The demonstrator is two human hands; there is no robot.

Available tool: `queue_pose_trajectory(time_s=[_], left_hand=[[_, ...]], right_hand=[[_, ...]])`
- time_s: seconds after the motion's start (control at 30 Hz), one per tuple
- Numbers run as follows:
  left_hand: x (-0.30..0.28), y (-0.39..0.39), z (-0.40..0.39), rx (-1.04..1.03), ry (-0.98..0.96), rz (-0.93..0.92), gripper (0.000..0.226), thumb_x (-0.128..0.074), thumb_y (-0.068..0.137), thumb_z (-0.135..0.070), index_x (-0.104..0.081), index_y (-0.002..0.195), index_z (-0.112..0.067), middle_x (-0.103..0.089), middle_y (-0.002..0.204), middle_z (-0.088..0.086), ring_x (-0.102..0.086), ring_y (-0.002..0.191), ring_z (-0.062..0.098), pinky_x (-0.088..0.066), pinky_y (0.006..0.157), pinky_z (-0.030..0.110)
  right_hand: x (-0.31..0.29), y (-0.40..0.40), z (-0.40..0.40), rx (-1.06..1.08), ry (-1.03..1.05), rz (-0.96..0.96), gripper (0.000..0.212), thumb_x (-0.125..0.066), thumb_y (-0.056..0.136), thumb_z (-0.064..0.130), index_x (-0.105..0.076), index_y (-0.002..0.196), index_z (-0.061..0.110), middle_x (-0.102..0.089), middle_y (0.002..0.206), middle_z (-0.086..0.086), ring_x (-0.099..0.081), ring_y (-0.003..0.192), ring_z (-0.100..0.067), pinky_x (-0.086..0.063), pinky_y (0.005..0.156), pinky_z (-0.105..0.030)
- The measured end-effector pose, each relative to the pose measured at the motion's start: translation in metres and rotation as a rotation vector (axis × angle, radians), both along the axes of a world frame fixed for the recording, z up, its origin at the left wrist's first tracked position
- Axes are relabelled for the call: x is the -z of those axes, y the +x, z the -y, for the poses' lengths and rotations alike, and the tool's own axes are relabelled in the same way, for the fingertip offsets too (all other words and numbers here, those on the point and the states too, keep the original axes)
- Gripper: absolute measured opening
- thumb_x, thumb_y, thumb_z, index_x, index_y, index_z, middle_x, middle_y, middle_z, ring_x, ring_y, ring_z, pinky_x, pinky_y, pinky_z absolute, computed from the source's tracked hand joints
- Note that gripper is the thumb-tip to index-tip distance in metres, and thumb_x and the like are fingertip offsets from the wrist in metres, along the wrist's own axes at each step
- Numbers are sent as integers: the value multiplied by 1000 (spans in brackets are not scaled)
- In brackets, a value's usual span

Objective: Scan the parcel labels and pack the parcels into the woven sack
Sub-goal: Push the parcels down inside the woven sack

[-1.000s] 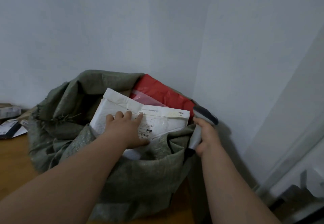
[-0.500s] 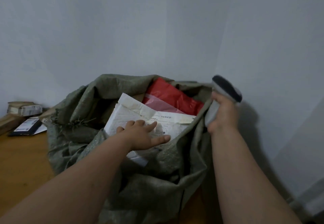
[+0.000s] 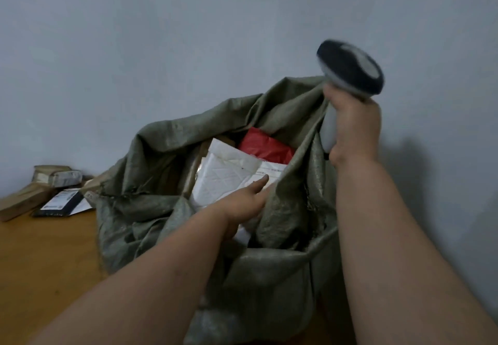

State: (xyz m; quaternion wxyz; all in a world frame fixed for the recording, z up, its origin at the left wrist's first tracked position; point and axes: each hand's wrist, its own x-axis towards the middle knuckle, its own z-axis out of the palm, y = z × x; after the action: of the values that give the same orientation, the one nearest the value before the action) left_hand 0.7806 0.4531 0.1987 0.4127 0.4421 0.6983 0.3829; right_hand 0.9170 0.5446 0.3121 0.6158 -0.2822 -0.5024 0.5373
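Note:
A grey-green woven sack (image 3: 269, 269) stands open on the wooden table. Inside it lie a white padded parcel (image 3: 223, 177) with a label and a red parcel (image 3: 265, 146) behind it. My left hand (image 3: 245, 203) reaches into the sack's mouth and presses on the white parcel with straight fingers. My right hand (image 3: 353, 126) is raised at the sack's right side. It grips the grey handle of a barcode scanner (image 3: 350, 69) together with the sack's rim, and the scanner's dark head points up.
Several parcels lie at the table's far left by the wall: brown wrapped ones (image 3: 51, 174), a long brown box (image 3: 21, 201) and a dark flat one with a white label (image 3: 60, 203). Bare wooden table (image 3: 48, 258) stretches left of the sack. Walls stand close behind and to the right.
My right hand has lifted the scanner and the sack's rim upward. The white parcel has sunk deeper into the sack under my left hand.

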Motion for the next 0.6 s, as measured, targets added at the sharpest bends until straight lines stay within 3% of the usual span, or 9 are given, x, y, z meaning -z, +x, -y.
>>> queue_pose_trajectory(time_s=[0.03,0.1,0.17,0.23,0.3,0.4,0.47,0.53,0.6], left_hand=[[1,-1,5,8,26,-35,86,-61,76,-76,-33,150,-45,-37,157,-5,-43,134,17,-37,110,36],[2,-17,17,-86,150,-273,85,-66,73,-75,-38,148,-44,-42,151,-11,-46,127,9,-42,103,33],[1,-48,30,-398,245,-598,74,-68,79,-64,-42,145,-44,-48,148,-6,-46,132,19,-39,107,49],[6,-74,46,-633,165,-774,72,-63,80,-67,-38,145,-50,-45,149,-2,-39,137,28,-29,110,57],[15,-81,57,-567,-11,-786,73,-53,80,-76,-32,146,-55,-41,152,-3,-36,139,29,-24,108,57],[38,-71,64,-266,-290,-947,76,-34,79,-86,-32,146,-51,-50,145,-6,-42,135,26,-23,105,54],[45,-66,70,-225,-333,-1067,77,-28,79,-86,-32,146,-47,-59,134,-7,-46,129,26,-20,100,53],[39,-63,79,-258,-323,-1099,77,-31,78,-86,-34,145,-47,-64,125,-9,-50,125,24,-16,96,49],[24,-62,91,-266,-340,-1072,66,-43,81,-79,-45,139,-46,-65,119,-12,-53,121,21,-17,98,46]], right_hand=[[8,-1,0,21,-47,88,40,-77,70,27,-72,107,12,-75,102,-5,-71,97,-23,-57,93,-48],[24,0,1,27,-106,192,42,-75,62,33,-71,100,15,-74,99,-3,-71,95,-22,-58,91,-48],[37,2,1,37,-122,237,30,-74,63,34,-70,87,19,-74,93,-1,-71,93,-24,-58,90,-50],[45,4,1,48,-114,281,16,-76,70,31,-66,79,22,-71,84,3,-70,90,-23,-58,87,-47],[50,5,0,79,-97,326,14,-76,78,28,-69,89,21,-70,91,0,-69,96,-24,-58,86,-43],[49,3,7,160,38,486,44,-74,80,34,-68,118,13,-61,132,-10,-57,124,-29,-46,108,-46],[43,4,17,267,168,641,48,-72,83,37,-67,125,13,-51,144,-9,-41,139,-30,-30,119,-46],[36,5,29,279,232,701,38,-71,83,40,-69,114,17,-55,138,-9,-38,138,-30,-28,117,-49],[29,6,44,223,247,699,16,-70,80,41,-61,80,28,-64,114,-6,-47,129,-32,-34,112,-50]])
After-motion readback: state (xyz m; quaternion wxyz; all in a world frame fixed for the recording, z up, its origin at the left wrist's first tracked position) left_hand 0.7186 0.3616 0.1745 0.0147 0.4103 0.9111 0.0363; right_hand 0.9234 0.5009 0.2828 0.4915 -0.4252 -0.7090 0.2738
